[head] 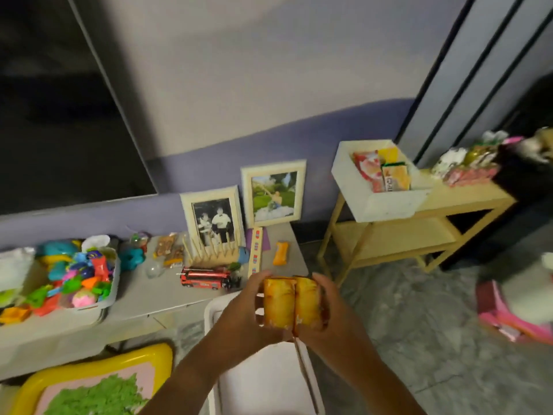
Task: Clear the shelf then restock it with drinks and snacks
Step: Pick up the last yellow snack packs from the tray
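My left hand (244, 310) and my right hand (324, 316) together grip two orange-yellow snack packs (291, 301), held side by side above a white bin (263, 381). A small wooden shelf (398, 235) stands to the right against the wall. On its top sits a white box (386, 202) with red, yellow and orange snack packets (381, 172) inside. More packets and wrapped items (466, 163) lie on the shelf top further right. The shelf's lower tier shows nothing on it.
A grey table (155, 295) on the left carries two framed photos, a red toy bus (206, 278), a wooden rack, an orange packet (281, 253) and a tray of colourful toys (77, 274). A yellow tray with green sand (89, 387) sits below. Pink items lie at right.
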A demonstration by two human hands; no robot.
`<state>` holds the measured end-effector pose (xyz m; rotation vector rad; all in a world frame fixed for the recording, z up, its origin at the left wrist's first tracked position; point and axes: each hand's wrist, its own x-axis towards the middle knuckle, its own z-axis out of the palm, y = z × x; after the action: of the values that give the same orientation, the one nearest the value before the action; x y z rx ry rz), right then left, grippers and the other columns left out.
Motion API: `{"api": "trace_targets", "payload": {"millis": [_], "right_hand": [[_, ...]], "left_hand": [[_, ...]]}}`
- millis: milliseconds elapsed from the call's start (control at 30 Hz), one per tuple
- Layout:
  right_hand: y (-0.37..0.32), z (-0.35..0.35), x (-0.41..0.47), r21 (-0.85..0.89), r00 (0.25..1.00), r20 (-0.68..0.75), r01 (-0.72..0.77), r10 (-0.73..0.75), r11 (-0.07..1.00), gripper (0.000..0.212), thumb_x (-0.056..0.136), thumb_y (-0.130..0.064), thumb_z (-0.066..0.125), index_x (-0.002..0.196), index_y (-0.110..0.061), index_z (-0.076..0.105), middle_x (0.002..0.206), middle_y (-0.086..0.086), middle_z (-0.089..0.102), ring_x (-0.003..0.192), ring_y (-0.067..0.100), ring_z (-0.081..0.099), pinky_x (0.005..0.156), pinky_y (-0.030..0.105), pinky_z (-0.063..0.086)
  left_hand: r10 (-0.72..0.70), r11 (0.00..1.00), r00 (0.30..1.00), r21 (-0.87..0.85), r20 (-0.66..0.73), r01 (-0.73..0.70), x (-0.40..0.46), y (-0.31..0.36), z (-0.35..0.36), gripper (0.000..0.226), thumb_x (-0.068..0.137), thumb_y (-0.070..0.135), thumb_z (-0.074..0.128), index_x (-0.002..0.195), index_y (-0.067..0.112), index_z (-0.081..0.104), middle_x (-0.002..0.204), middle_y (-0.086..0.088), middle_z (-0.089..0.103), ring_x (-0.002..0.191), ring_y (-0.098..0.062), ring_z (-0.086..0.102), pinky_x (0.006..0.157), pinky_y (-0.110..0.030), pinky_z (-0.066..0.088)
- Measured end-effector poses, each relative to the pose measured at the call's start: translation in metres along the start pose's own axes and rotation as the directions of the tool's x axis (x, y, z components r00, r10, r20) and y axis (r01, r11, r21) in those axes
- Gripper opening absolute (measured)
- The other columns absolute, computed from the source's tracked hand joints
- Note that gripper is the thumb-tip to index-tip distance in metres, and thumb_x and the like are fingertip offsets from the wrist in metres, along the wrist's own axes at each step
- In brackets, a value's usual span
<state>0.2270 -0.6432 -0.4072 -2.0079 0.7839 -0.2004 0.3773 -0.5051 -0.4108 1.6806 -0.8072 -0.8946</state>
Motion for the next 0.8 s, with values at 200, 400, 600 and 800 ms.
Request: {"api": "trace_targets", "payload": {"millis": [200,400,600,800], "right_hand": [[-0.061,-0.117,-0.011,0.012,0.975,-0.167,0.153,-0.149,0.988,0.081,0.082,-0.045,0.077,0.141,-0.062,0.025,0.133,-0.034,0.05,0.119,-0.013,0.051,0.098,0.014,0.046],[-0.046,-0.237,-0.003,-0.063,0.96,-0.209,0.179,-0.188,0.982,0.086,0.082,-0.029,0.071,0.138,-0.068,0.019,0.13,-0.035,0.049,0.111,-0.02,0.049,0.089,0.003,0.042],[0.007,-0.342,0.033,-0.128,0.977,-0.16,0.124,-0.144,0.984,0.08,0.084,-0.028,0.067,0.122,-0.075,0.015,0.121,-0.034,0.046,0.108,-0.019,0.047,0.087,-0.001,0.037],[0.065,-0.386,0.103,-0.179,0.984,-0.176,-0.008,-0.024,0.984,0.075,0.075,-0.057,0.057,0.139,-0.065,0.017,0.126,-0.018,0.057,0.118,0.007,0.056,0.1,0.03,0.048]], "left_hand": [[0.176,0.977,0.984,0.122,0.008,-0.176,0.026,0.133,0.026,0.096,0.064,0.032,0.092,0.138,0.054,0.034,0.124,0.032,0.054,0.117,0.006,0.056,0.09,-0.017,0.053],[0.278,0.937,0.959,0.205,0.062,-0.284,0.081,0.221,0.1,0.091,0.063,0.034,0.092,0.137,0.044,0.039,0.123,0.025,0.061,0.116,0.001,0.058,0.094,-0.02,0.052],[0.175,0.977,0.984,0.122,0.022,-0.177,0.164,0.247,0.194,0.066,0.066,0.029,0.093,0.121,0.043,0.059,0.114,0.014,0.07,0.104,-0.01,0.068,0.086,-0.028,0.058],[0.149,0.973,0.986,0.188,-0.074,-0.133,0.241,0.239,0.258,0.086,0.051,0.055,0.088,0.126,0.05,0.046,0.127,0.02,0.055,0.118,-0.013,0.058,0.099,-0.033,0.051]]}}
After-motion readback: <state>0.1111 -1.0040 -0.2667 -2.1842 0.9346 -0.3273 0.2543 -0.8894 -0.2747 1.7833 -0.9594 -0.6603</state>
